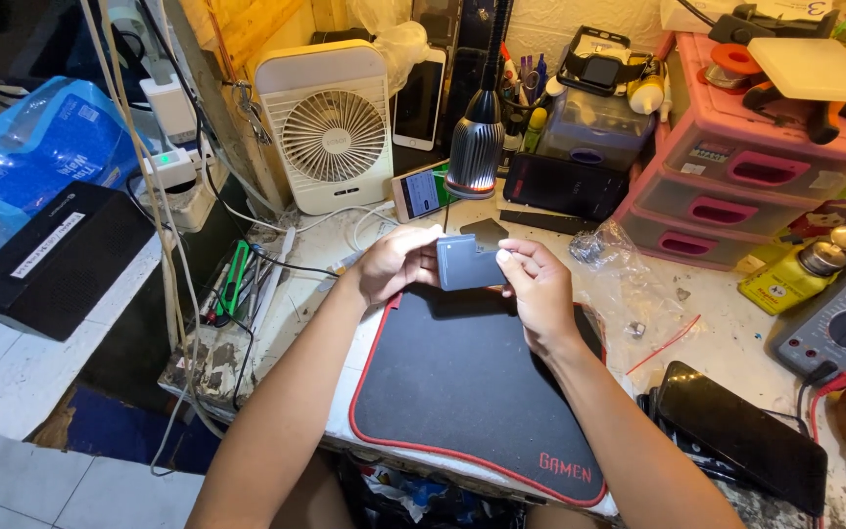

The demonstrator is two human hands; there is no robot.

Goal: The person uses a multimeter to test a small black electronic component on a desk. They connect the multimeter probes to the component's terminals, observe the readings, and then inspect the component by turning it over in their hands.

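A worn, paint-chipped white workbench (707,323) is filling the near right, a lit desk lamp (477,147) is glowing at its far side beside pink plastic drawers (736,186), while pale floor tiles (12,490) are showing near left.

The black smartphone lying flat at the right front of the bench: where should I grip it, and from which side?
Take the black smartphone by its two long edges, coming down from above. It lies flat and face up on the white bench, so only the thin sides offer purchase. Its left end looks freest; a red multimeter lead runs close by its far right end. Both hands, left and right, are on the small grey flat panel.
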